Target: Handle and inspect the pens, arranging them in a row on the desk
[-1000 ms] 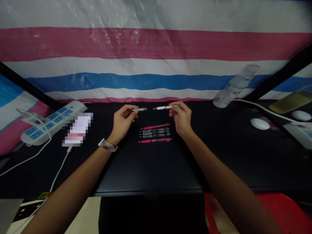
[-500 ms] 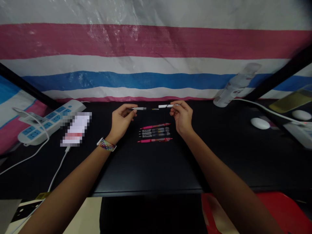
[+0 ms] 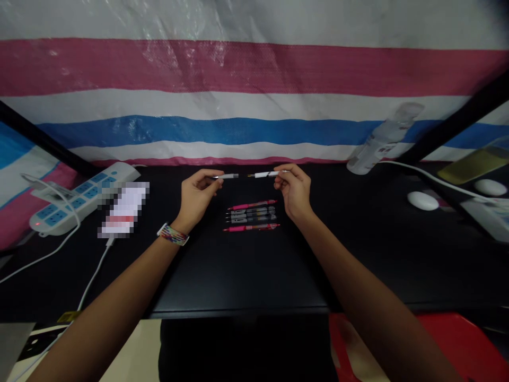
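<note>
- The left hand (image 3: 196, 195) pinches a white pen piece (image 3: 228, 176).
- The right hand (image 3: 293, 193) pinches the other white pen half (image 3: 264, 174), a small gap between them.
- Both halves hover above four pens (image 3: 251, 216) lying on the black surface (image 3: 238, 270).

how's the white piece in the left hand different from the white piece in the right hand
The left piece looks shorter; the right piece looks longer, with a thin dark-and-gold tip poking toward the gap.
The left hand pinches its piece at the outer end; the right hand does the same from the opposite side.
Both are white, held roughly level above the pens, ends facing, apart.
</note>
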Demonstrator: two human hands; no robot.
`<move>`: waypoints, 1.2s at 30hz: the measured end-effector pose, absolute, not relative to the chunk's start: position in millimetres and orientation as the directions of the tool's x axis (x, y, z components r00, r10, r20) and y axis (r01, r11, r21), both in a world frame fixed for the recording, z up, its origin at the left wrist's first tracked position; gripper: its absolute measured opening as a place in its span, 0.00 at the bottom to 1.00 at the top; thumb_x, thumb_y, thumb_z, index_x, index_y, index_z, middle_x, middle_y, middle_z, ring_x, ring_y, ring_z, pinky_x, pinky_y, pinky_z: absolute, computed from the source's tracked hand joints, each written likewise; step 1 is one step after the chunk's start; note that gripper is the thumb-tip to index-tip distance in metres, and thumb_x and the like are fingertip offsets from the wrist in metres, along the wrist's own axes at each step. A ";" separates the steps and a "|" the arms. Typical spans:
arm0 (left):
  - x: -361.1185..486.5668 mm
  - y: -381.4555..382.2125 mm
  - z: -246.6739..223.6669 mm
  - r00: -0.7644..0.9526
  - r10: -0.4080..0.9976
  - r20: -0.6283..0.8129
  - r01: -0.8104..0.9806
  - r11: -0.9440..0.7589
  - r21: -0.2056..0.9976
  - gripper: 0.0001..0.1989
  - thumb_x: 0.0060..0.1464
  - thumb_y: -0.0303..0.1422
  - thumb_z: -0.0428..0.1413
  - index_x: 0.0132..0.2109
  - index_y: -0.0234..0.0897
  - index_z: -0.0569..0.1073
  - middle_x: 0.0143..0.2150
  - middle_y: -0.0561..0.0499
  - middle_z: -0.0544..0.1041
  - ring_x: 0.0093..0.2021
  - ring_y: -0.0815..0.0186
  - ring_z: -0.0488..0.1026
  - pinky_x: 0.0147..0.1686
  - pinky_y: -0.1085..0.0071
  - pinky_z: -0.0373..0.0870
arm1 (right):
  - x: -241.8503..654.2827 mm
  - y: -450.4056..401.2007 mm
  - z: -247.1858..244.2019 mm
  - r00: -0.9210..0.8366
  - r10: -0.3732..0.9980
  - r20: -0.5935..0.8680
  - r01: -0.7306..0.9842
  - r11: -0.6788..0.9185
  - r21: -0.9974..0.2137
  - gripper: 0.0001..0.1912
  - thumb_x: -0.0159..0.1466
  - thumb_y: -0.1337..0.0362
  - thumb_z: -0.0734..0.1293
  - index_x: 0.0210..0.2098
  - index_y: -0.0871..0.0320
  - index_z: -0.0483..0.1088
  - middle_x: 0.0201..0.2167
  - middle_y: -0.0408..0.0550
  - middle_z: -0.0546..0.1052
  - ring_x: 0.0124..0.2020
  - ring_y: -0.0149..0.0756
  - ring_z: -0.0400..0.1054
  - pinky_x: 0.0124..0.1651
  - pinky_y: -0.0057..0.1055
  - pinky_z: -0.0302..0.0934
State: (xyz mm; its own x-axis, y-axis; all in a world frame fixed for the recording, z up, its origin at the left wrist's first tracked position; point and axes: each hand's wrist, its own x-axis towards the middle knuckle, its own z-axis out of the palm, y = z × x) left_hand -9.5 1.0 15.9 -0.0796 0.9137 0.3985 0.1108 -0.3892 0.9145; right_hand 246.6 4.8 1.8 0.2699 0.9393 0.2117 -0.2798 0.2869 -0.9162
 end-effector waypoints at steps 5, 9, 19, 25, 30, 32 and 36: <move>-8.8 0.1 16.0 -0.069 0.917 0.393 0.111 -0.384 0.917 0.11 0.54 0.33 0.71 0.45 0.38 0.88 0.35 0.48 0.84 0.32 0.67 0.78 0.27 0.75 0.73 | 245.8 5.8 -0.8 0.240 0.941 0.236 -0.252 0.296 -0.922 0.03 0.61 0.63 0.72 0.35 0.51 0.80 0.25 0.41 0.71 0.27 0.33 0.66 0.32 0.33 0.61; -7.0 -2.4 16.3 -0.040 0.923 0.384 0.135 -0.375 0.917 0.10 0.56 0.34 0.71 0.45 0.38 0.88 0.34 0.48 0.84 0.33 0.66 0.79 0.29 0.73 0.74 | 242.3 1.3 3.1 0.192 0.960 0.205 -0.270 0.252 -0.929 0.03 0.60 0.63 0.74 0.35 0.50 0.82 0.25 0.42 0.73 0.29 0.34 0.68 0.34 0.34 0.64; -5.6 -4.4 15.1 0.037 0.934 0.355 0.227 -0.354 0.907 0.20 0.68 0.47 0.64 0.32 0.38 0.81 0.26 0.51 0.77 0.24 0.71 0.70 0.23 0.74 0.64 | 237.1 -9.3 9.5 0.036 0.976 0.214 -0.261 0.216 -0.941 0.07 0.61 0.60 0.78 0.40 0.50 0.85 0.29 0.42 0.79 0.32 0.36 0.73 0.42 0.40 0.71; -7.4 -4.8 16.6 0.020 0.911 0.413 0.286 -0.401 0.871 0.34 0.70 0.56 0.59 0.21 0.39 0.72 0.16 0.53 0.66 0.18 0.71 0.62 0.20 0.72 0.56 | 236.0 -14.8 11.9 -0.031 0.973 0.229 -0.236 0.215 -0.948 0.08 0.62 0.58 0.78 0.41 0.49 0.84 0.30 0.43 0.80 0.35 0.37 0.76 0.46 0.43 0.74; -7.2 -5.5 16.5 0.032 0.912 0.409 0.248 -0.404 0.880 0.29 0.69 0.54 0.62 0.26 0.39 0.76 0.19 0.53 0.70 0.20 0.71 0.66 0.21 0.74 0.61 | 236.8 -15.7 11.7 -0.034 0.973 0.227 -0.226 0.213 -0.950 0.09 0.62 0.58 0.78 0.42 0.50 0.84 0.31 0.44 0.80 0.35 0.37 0.76 0.47 0.43 0.74; -5.9 -5.5 16.1 0.039 0.917 0.397 0.194 -0.397 0.897 0.21 0.65 0.51 0.66 0.33 0.39 0.80 0.24 0.53 0.74 0.23 0.71 0.70 0.23 0.75 0.66 | 237.3 -15.1 11.3 -0.024 0.976 0.216 -0.247 0.204 -0.947 0.09 0.62 0.58 0.79 0.42 0.51 0.84 0.31 0.44 0.80 0.34 0.36 0.76 0.46 0.42 0.74; -3.5 -5.0 15.6 0.044 0.914 0.404 0.111 -0.406 0.907 0.16 0.59 0.44 0.71 0.44 0.38 0.82 0.34 0.50 0.81 0.30 0.68 0.78 0.25 0.75 0.71 | 237.3 -14.5 11.1 -0.021 0.978 0.206 -0.285 0.191 -0.939 0.08 0.61 0.59 0.79 0.41 0.51 0.85 0.30 0.43 0.81 0.33 0.35 0.76 0.45 0.41 0.73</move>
